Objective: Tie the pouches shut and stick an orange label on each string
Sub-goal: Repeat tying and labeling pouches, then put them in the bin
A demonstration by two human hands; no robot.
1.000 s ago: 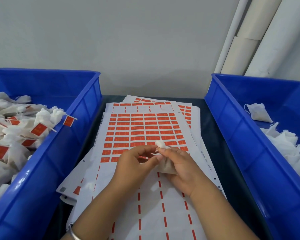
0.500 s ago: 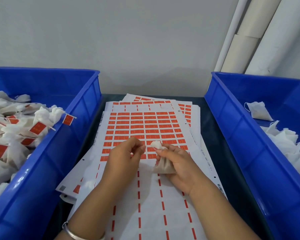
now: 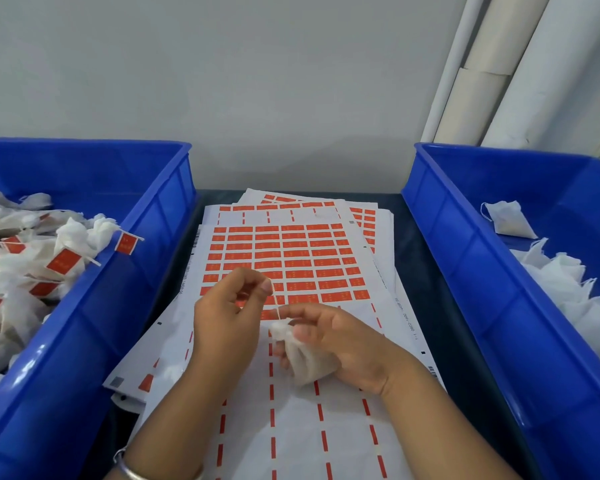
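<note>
— Two large blue plastic bins, where do they stand?
— One blue plastic bin [image 3: 94, 306] lies out past the left hand's knuckles, filled with white tied pouches carrying orange labels [image 3: 63, 261]. The other blue plastic bin [image 3: 465, 271] lies out past the back of the right hand, holding plain white pouches without labels [image 3: 565, 282].
— Item between them?
— Stack of white backing sheets printed with rows of small orange rectangular stickers [image 3: 284, 258], lying under both hands and reaching beyond the fingertips; the near part of the top sheet is peeled.
— Hands?
— Right hand [image 3: 340, 344]: fingers curled round one small white fabric pouch [image 3: 305, 362], thumb pressed at its gathered neck. Left hand [image 3: 229, 317]: thumb and forefinger pinched on a thin white string [image 3: 277, 304], other fingers loosely bent.
— The string's course?
— Taut, from the left fingertips down to the pouch neck, just beside the right thumb.
— Smallest entry?
— Silver metal bangle [image 3: 132, 467] on the left wrist.
</note>
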